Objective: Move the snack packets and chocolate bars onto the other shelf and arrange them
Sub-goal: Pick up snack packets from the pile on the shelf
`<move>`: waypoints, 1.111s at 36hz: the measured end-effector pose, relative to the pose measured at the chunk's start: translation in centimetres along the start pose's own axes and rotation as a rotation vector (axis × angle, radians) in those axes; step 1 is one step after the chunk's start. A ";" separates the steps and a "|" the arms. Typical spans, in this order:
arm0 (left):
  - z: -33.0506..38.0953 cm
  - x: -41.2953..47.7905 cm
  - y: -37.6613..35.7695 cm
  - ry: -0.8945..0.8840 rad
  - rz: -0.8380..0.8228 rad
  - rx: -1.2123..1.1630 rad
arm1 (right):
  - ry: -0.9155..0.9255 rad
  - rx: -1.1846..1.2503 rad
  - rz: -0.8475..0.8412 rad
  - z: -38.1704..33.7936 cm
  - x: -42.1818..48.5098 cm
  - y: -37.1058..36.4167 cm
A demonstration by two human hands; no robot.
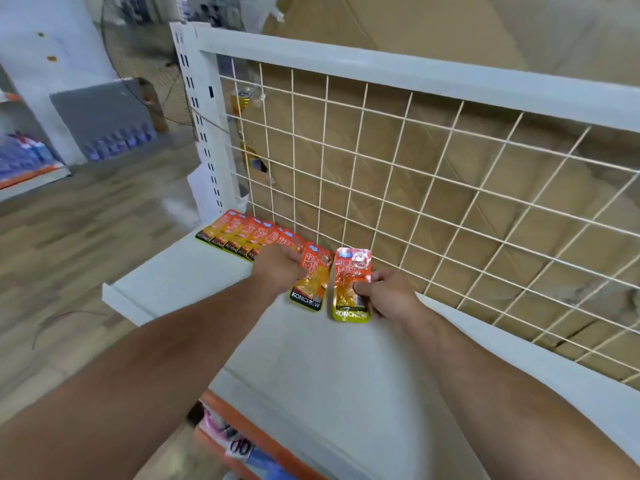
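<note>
Shelf: white shelf [311, 358] with a flat, pale top, running from lower right up toward a slotted post [201, 133] at its far left corner.
Back panel: wire grid [415, 202] in a white frame stands along the rear edge of the shelf, with brown cardboard [433, 26] behind it.
Row already laid: row of packets [242, 233], orange and yellow with dark bottom strips, lies flat at the far left of the shelf against the grid, each one overlapping its neighbour.
Left packet [311, 285]: lies on the shelf just right of the row, tilted a little, its "KONCHEW" strip toward the front edge.
Right packet [349, 289]: sits just beside the left packet, nearly parallel to it, with a narrow gap between them; its top end is near the foot of the grid.
Left hand [277, 270]: fingers curled over the upper left edge of the left packet, gripping it; the fingertips are partly hidden.
Right hand [388, 294]: pinches the right edge of the right packet, thumb [362, 287] pressed on its front.
Below: lower shelf [263, 441] with an orange lip; the goods on it are too blurred to tell.
Room: wooden floor [86, 237], a wire-caged fan [138, 46] beyond the post, and far shelves [27, 157] with blue-purple goods at left.
</note>
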State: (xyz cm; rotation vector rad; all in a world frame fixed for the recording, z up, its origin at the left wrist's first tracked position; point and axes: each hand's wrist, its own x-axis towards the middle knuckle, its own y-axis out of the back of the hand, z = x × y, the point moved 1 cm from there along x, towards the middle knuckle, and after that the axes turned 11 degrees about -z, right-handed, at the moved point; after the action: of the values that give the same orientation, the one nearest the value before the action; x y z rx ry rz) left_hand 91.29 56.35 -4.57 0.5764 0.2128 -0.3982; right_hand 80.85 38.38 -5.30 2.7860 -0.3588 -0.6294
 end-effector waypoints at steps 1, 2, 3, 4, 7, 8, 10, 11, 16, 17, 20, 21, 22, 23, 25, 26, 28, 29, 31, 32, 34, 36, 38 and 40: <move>0.0 0.5 0.2 -0.010 -0.005 0.042 | -0.007 0.008 0.009 0.0 0.3 -0.2; 0.0 1.0 0.4 -0.019 -0.011 0.081 | -0.013 0.017 0.020 0.1 0.6 -0.5; 0.0 1.6 0.6 -0.035 -0.017 0.121 | -0.020 0.025 0.034 0.0 0.8 -0.7; 0.1 2.2 0.8 -0.050 -0.025 0.163 | -0.026 0.033 0.050 0.0 1.1 -1.0; 0.5 3.6 1.6 -0.111 -0.053 0.299 | -0.039 0.060 0.093 -0.3 1.7 -1.8; 0.6 4.2 1.8 -0.131 -0.063 0.350 | -0.043 0.074 0.103 -0.5 2.0 -2.1; 0.7 5.1 2.3 -0.169 -0.075 0.442 | -0.056 0.101 0.119 -0.8 2.3 -2.8; 0.7 5.6 2.4 -0.184 -0.079 0.486 | -0.062 0.113 0.127 -0.9 2.4 -3.2; -0.2 7.7 3.1 -0.213 -0.081 0.619 | -0.084 0.132 0.156 -1.1 3.0 -4.6; -0.3 8.0 3.2 -0.216 -0.085 0.621 | -0.088 0.129 0.165 -1.1 3.1 -4.8; -0.4 8.4 3.6 -0.255 -0.091 0.623 | -0.097 0.138 0.196 -1.4 3.3 -5.4; -0.3 8.5 3.8 -0.267 -0.096 0.624 | -0.095 0.151 0.204 -1.6 3.3 -5.6; -0.3 8.6 3.9 -0.271 -0.106 0.618 | -0.094 0.164 0.211 -1.7 3.3 -5.8; -0.3 8.6 4.1 -0.271 -0.119 0.609 | -0.097 0.172 0.216 -1.9 3.3 -6.0; -0.4 8.7 4.3 -0.276 -0.135 0.616 | -0.106 0.179 0.227 -2.0 3.4 -6.4; -0.4 8.7 4.4 -0.285 -0.142 0.629 | -0.115 0.175 0.235 -2.0 3.5 -6.6; -0.5 8.7 4.5 -0.301 -0.149 0.660 | -0.133 0.168 0.254 -1.9 3.6 -6.9; -0.5 8.7 4.6 -0.304 -0.149 0.670 | -0.141 0.166 0.257 -1.9 3.7 -7.0; -0.6 8.9 4.6 -0.299 -0.150 0.683 | -0.148 0.153 0.263 -1.9 3.7 -7.3; -0.6 8.9 4.6 -0.301 -0.149 0.684 | -0.151 0.147 0.264 -2.0 3.7 -7.4; -0.5 8.9 4.6 -0.310 -0.153 0.696 | -0.155 0.137 0.264 -2.2 3.7 -7.6; -0.5 8.9 4.7 -0.319 -0.153 0.701 | -0.177 0.128 0.260 -2.3 3.8 -7.8; -0.5 9.0 5.0 -0.338 -0.153 0.687 | -0.198 0.127 0.251 -2.5 4.0 -8.1; -0.6 9.4 5.5 -0.375 -0.136 0.674 | -0.202 0.140 0.238 -2.7 4.2 -8.4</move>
State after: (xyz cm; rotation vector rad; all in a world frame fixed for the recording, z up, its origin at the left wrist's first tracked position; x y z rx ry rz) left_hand 102.01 58.02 -5.28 1.1356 -0.2594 -0.7087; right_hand 87.26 45.50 -7.10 2.7535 -0.7912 -0.8569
